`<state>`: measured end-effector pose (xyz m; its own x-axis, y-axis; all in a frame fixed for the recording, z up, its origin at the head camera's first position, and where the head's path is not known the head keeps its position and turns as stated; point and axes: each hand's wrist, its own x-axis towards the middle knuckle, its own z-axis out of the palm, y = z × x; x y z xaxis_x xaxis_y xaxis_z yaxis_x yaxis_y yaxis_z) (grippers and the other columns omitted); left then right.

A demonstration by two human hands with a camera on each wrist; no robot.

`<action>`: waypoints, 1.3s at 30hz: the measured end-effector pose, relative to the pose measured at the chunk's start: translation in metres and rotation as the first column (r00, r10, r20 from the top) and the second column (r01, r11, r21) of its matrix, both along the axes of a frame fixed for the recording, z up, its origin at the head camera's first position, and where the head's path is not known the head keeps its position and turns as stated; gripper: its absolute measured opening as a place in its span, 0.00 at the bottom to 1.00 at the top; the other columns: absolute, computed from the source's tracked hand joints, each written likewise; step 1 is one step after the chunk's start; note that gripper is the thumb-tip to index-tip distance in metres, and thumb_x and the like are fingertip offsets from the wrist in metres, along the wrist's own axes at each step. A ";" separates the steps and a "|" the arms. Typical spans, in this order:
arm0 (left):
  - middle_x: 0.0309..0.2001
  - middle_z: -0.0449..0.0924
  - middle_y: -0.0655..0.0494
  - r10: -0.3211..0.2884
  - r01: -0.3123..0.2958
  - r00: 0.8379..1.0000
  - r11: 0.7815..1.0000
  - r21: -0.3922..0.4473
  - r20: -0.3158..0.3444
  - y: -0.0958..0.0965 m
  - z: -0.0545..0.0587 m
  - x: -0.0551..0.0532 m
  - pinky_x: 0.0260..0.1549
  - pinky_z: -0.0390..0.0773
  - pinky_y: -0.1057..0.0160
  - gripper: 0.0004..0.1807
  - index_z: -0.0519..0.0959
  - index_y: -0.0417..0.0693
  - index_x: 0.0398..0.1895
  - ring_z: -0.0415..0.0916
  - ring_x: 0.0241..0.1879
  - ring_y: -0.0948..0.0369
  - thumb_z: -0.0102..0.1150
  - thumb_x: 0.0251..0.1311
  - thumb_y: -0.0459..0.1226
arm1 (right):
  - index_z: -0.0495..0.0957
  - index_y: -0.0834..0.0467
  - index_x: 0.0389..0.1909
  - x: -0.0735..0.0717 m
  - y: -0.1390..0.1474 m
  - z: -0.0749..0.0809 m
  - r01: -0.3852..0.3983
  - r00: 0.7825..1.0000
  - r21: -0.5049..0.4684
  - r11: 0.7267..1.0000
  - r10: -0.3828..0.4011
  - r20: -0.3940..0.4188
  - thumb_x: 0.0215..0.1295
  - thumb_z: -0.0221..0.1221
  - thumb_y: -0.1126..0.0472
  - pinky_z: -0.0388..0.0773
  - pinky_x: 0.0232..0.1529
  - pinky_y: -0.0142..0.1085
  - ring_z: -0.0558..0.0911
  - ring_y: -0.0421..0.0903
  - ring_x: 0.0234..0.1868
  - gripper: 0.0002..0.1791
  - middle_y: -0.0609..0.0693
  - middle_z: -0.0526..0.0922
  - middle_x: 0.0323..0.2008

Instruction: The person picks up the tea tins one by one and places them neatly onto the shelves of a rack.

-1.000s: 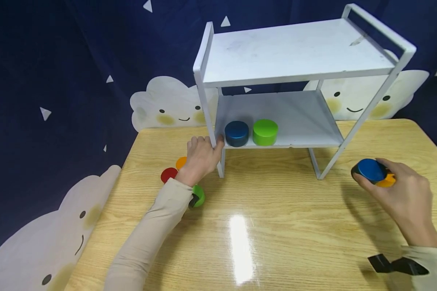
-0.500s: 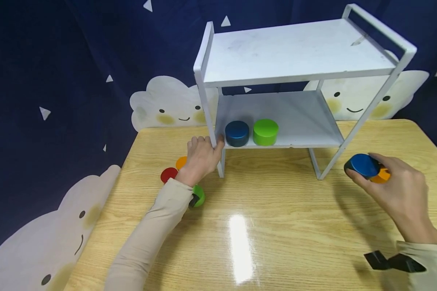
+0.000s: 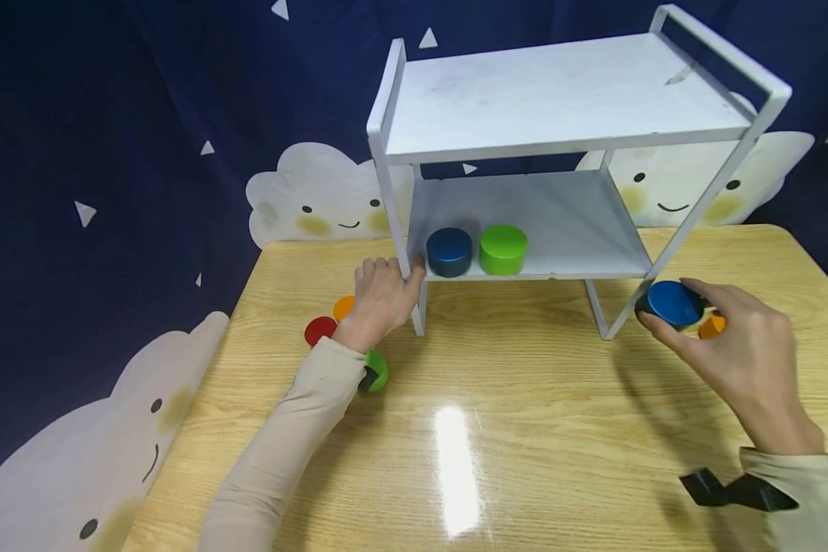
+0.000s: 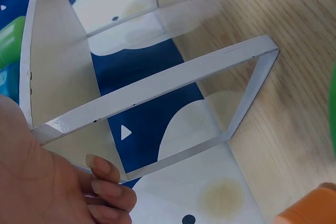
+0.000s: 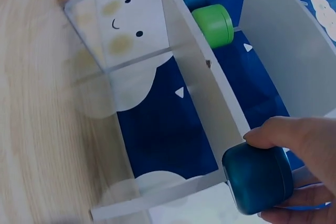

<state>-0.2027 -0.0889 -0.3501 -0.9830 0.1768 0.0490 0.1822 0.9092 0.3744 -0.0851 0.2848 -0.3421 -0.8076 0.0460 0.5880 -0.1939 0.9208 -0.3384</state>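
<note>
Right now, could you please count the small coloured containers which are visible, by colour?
Blue: 2 (shelved blue, held blue)
Green: 2 (shelved green, table green)
Orange: 2 (left orange, right orange; both partly hidden)
Red: 1 (table red)
Total: 7

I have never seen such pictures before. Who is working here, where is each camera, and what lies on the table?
There is no machine here: you see a person's two bare hands. The wide picture comes from a camera on the head; the other two come from cameras on the wrists. The left hand holds the white shelf by a lower corner. The right hand grips a blue piece. A second blue piece and a green piece stand on the lower board. On the table, near the left hand, are red, orange and green ones.
</note>
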 end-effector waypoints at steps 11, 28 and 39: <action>0.25 0.64 0.45 -0.003 0.003 1.000 1.000 0.002 0.007 -0.001 0.000 0.000 0.34 0.57 0.57 0.34 0.69 0.40 0.24 0.60 0.32 0.49 0.21 0.70 0.56 | 0.81 0.70 0.44 -0.005 -0.012 0.008 -0.066 0.992 -0.015 0.998 0.064 -0.105 0.33 0.77 0.56 0.59 0.30 0.24 0.81 0.61 0.30 0.34 0.68 0.83 0.37; 0.25 0.65 0.45 0.001 -0.001 1.000 1.000 -0.004 0.007 -0.001 0.000 0.000 0.34 0.57 0.56 0.34 0.69 0.39 0.24 0.61 0.32 0.48 0.22 0.71 0.56 | 0.81 0.69 0.45 -0.018 -0.046 0.030 -0.147 0.983 -0.055 0.988 0.140 -0.120 0.36 0.77 0.59 0.56 0.40 0.15 0.81 0.60 0.34 0.32 0.66 0.84 0.37; 0.25 0.66 0.44 -0.002 0.003 1.000 1.000 -0.012 0.008 0.000 0.000 -0.001 0.34 0.58 0.56 0.34 0.70 0.38 0.25 0.61 0.32 0.48 0.22 0.71 0.55 | 0.81 0.68 0.46 -0.034 -0.057 0.036 -0.176 0.982 0.013 0.984 0.177 -0.060 0.40 0.75 0.55 0.70 0.32 0.46 0.79 0.58 0.33 0.31 0.64 0.84 0.37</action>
<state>-0.2035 -0.0891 -0.3501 -0.9829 0.1798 0.0386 0.1814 0.9131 0.3651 -0.1195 0.2274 -0.3058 -0.7655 -0.0989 0.6358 -0.3736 0.8728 -0.3141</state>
